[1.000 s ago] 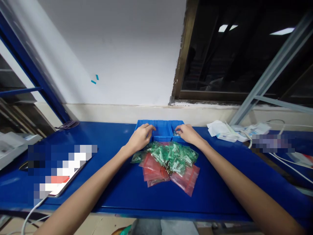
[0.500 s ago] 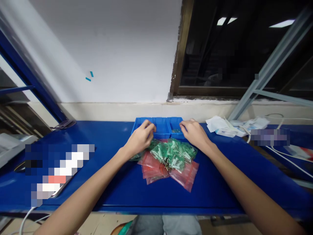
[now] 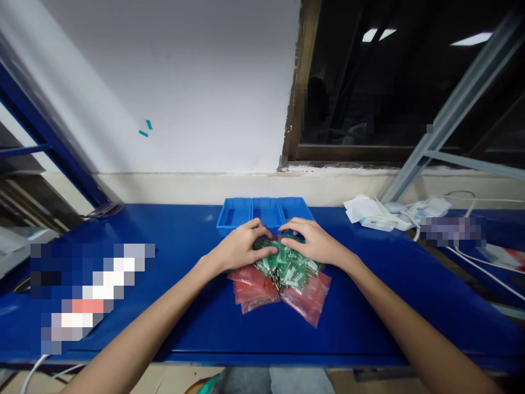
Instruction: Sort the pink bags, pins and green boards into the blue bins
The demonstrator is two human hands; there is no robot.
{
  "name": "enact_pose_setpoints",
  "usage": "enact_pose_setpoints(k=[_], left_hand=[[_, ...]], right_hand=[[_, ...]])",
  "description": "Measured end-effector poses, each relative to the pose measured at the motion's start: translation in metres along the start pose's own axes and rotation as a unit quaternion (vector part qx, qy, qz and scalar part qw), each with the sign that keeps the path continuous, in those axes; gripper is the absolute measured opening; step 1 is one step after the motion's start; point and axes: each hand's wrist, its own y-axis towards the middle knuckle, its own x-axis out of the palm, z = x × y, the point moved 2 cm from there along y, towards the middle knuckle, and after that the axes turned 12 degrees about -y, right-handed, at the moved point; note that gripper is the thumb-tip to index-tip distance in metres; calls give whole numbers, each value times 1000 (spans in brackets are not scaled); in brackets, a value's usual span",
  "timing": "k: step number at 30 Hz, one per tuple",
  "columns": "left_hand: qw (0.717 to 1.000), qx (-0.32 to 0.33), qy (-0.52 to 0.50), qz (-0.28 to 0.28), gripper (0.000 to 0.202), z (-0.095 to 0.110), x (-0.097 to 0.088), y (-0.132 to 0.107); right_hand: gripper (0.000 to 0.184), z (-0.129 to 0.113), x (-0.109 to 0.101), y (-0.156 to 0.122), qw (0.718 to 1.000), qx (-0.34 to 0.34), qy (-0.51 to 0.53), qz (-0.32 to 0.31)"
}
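Observation:
A heap of small green plastic bags [image 3: 287,265] lies on several red plastic bags [image 3: 308,298] in the middle of the blue table [image 3: 184,323]. My left hand [image 3: 241,247] rests on the left side of the green heap, fingers spread and lying on the bags. On the heap's right side lies my right hand [image 3: 314,241], fingers also flat and apart. Just behind the hands stands a blue tray [image 3: 241,212] with three compartments. What lies in the compartments I cannot make out.
White packets and papers [image 3: 369,213] with white cables [image 3: 484,268] lie at the back right. A blurred flat object [image 3: 90,284] lies at the left. A dark cable coil [image 3: 100,209] sits at the back left by the blue rack post. The wall runs close behind the tray.
Both hands have drawn back from the blue tray's compartments and come down together onto the green bag heap. The view has tilted slightly.

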Motion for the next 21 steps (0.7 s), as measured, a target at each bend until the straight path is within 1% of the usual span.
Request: enact_pose_setpoints(k=[3,7,9,11,15,18,21], left_hand=[[1000,2,2,-10,36,1,7,-1],[1000,4,11,4,32,-1,9,-1],[1000,3,11,13,30,-1,8,-1],[1000,7,8,23,26,0,7,0],[999,20,-4,50,18,4,7,1],[996,32,-8,79,21,8,7,1],[994,34,3,104,27,10,7,1]], right_hand=[[19,-3,-2,0,1000,-6,-1,-5],[10,-8,-4,2,999,-8,33,12],[7,-7,-5,3,998,7,60,27],[6,-3,-5,4,993,41,102,43],[15,9,-1,8,968,106,211,89],[21,14,2,9,944,126,271,137],[24,11,4,10,924,145,310,168]])
